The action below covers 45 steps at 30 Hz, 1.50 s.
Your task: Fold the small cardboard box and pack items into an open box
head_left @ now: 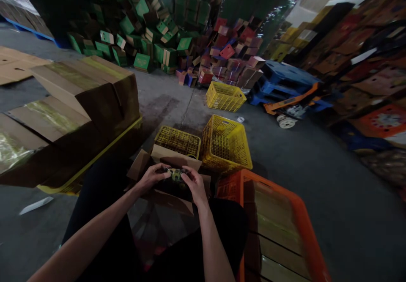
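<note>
Between my two hands is a small yellow-green and dark object (175,173), partly glossy; its kind is too blurred to tell. My left hand (155,175) grips its left end, with the thumb lying toward the middle. On the right end, my right hand (193,182) closes with thumb and fingers. Both hands are over an open cardboard box (173,199) with its flaps spread out, standing between my legs. The inside of the box is dark, and its contents cannot be made out.
Beyond the box are an upturned yellow crate (177,140) and an open yellow crate (226,142), with another yellow crate (225,97) farther off. An orange crate (285,193) holds cartons at my right. Taped cartons (104,91) stand left. A pallet jack (292,108) is behind.
</note>
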{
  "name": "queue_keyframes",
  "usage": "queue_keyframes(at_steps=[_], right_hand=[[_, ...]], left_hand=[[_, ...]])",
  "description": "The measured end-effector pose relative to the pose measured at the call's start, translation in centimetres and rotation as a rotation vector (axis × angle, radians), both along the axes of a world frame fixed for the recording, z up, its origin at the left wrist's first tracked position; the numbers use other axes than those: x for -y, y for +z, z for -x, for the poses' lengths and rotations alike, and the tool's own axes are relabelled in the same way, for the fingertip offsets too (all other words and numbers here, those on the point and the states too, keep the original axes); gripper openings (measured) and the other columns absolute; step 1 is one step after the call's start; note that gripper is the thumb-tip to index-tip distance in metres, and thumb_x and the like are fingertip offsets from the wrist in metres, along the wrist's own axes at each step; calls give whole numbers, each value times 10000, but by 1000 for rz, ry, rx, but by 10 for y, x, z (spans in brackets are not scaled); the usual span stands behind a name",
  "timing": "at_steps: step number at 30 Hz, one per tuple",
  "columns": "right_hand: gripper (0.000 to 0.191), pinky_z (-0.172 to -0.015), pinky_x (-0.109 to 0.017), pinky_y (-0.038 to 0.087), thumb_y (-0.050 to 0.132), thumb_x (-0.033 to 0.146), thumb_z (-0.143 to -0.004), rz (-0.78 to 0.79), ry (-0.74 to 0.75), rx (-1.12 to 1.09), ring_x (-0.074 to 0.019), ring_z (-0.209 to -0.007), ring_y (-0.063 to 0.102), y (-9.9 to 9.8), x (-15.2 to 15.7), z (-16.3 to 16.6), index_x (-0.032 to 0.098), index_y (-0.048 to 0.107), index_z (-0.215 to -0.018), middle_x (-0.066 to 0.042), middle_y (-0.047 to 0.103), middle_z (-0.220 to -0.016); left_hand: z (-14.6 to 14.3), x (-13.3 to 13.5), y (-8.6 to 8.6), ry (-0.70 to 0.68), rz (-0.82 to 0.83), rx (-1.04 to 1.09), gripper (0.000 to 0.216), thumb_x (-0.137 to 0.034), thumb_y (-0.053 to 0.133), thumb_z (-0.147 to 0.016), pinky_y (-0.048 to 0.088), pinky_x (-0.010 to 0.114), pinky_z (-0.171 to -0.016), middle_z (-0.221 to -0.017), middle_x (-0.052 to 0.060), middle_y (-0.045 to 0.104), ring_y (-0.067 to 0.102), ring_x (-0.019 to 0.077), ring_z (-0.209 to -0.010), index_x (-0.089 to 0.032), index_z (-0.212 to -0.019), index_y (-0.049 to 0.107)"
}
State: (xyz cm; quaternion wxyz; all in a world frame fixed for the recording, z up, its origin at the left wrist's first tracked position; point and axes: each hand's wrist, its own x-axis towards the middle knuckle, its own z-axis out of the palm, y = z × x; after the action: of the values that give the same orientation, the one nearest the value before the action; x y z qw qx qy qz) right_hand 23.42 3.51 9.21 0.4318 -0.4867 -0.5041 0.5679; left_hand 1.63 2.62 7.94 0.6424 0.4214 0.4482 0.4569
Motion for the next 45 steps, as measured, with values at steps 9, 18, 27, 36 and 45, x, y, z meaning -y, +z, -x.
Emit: queue_keyframes(at_steps=[9, 18, 27, 36, 45], right_hand=[[307, -761, -331, 503, 751, 487, -753, 21, -94, 75, -239, -830, 673, -3, -1, -2, 246, 784, -940, -29, 762, -880], [300, -684, -293, 470, 721, 525, -765, -22, -154, 150, -210, -745, 633, -3, -1, -2, 229, 753, -800, -10, 726, -764], [319, -656, -273, 452, 701, 544, -774, -27, -184, 146, -188, -717, 598, -10, -3, -2, 227, 724, -804, 1, 691, -735], [317, -696, -292, 473, 695, 547, -781, -16, -174, 212, -221, -766, 636, -10, -1, -4, 234, 736, -815, -14, 726, -783], [397, -851, -332, 513, 707, 529, -793, -34, -136, 86, -234, -950, 662, -5, -2, 0, 249, 710, -1075, -38, 736, -1037]], left_hand=[[0, 1, 0, 21, 69, -6, 490, -494, 806, -709, 506, 332, -781, -925, 76, 779, 699, 260, -848, -149, -1055, 773], [0, 3, 5, 59, 49, 4, 392, -498, 762, -766, 470, 267, -644, -778, 39, 741, 654, 190, -689, -138, -917, 788], [-2, -1, -1, 43, 101, 32, 433, -546, 762, -751, 427, 234, -556, -707, 33, 695, 610, 149, -594, -131, -878, 756], [-2, 1, 6, -158, 65, 107, 621, -460, 831, -709, 497, 368, -917, -1155, 119, 721, 662, 293, -1066, -167, -1232, 673], [-2, 2, 2, -82, 78, 140, 472, -459, 794, -756, 522, 319, -818, -1056, 94, 711, 670, 231, -929, -153, -1096, 679]])
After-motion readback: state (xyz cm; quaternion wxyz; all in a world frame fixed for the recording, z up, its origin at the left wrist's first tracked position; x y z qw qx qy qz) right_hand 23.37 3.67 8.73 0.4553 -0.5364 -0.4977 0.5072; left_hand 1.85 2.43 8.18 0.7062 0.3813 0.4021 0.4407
